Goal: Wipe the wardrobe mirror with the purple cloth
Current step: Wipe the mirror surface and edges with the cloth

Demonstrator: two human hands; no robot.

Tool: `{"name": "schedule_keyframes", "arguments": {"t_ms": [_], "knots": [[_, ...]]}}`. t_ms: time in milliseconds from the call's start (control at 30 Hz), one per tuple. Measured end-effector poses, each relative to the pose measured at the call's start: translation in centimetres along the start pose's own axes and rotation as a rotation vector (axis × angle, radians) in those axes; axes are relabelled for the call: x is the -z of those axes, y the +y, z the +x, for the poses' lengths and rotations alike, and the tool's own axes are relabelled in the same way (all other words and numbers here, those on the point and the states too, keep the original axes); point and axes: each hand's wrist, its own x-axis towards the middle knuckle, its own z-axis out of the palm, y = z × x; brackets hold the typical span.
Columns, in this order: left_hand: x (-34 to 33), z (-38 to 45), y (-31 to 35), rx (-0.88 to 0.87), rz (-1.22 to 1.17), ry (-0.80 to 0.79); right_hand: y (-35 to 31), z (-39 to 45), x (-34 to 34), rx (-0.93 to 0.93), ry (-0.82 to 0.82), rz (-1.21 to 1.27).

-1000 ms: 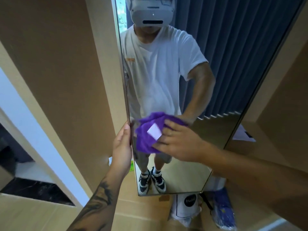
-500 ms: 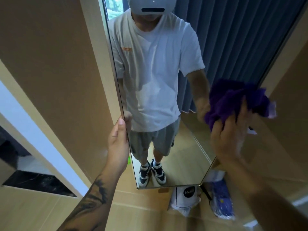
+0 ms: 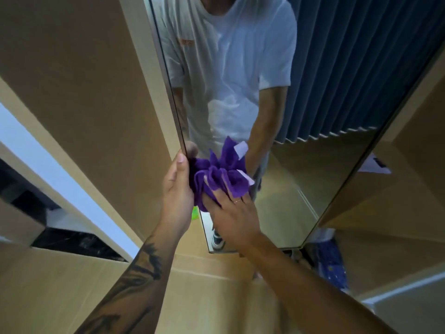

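Observation:
The tall wardrobe mirror (image 3: 301, 179) fills the middle of the view and reflects a person in a white T-shirt and blue curtains. My right hand (image 3: 232, 213) presses the bunched purple cloth (image 3: 218, 182) flat against the lower left part of the glass; a white label sticks out of the cloth. My left hand (image 3: 177, 186) grips the mirror's left edge, its fingers wrapped behind the panel, right beside the cloth.
A wooden wardrobe panel (image 3: 84, 92) stands to the left of the mirror and another (image 3: 397, 189) to the right. A blue bag (image 3: 333, 268) lies on the light wooden floor (image 3: 60, 285) below the mirror's right corner.
My right hand has swept the cloth from the mirror's right edge down and left to beside my left hand. The view has tilted lower; my left hand still holds the edge.

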Motion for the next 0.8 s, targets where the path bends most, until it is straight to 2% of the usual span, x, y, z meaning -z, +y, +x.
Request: {"name": "schedule_keyframes", "arguments": {"t_ms": [133,200,300,400,467,533,600,667,733,800], "knots": [[1.2,-0.6,-1.5,-0.016,0.072,-0.038,6.4,-2.9,2.1,-0.043,-0.110,-0.111],[1.8,-1.0,-2.6,0.019,0.128,-0.048,10.2,-4.5,4.2,-0.258,-0.113,-0.090],[1.8,-1.6,-3.1,0.070,0.155,-0.022,13.0,-6.4,5.7,-0.679,-0.058,0.053],[1.3,-2.0,-3.1,0.098,0.154,-0.031,10.4,-5.3,4.2,-0.946,0.062,0.196],[1.0,-2.3,-3.0,0.113,0.165,-0.019,7.0,-2.9,3.5,-1.012,0.162,0.239],[0.8,-2.2,-3.1,0.119,0.163,0.014,3.3,-1.5,2.0,-0.958,0.128,0.207],[0.8,-1.8,-3.3,0.105,0.157,0.020,-0.5,-1.2,0.4,-0.779,-0.064,0.122],[1.3,-1.6,-3.5,0.095,0.138,-0.015,-2.4,-1.8,-0.8,-0.436,-0.174,0.034],[1.9,-1.5,-3.4,0.091,0.140,-0.063,-0.7,-2.8,-1.2,-0.066,-0.221,-0.022],[2.3,-1.5,-3.3,0.084,0.141,-0.087,2.9,-3.9,-0.6,0.155,-0.297,-0.162]]}}
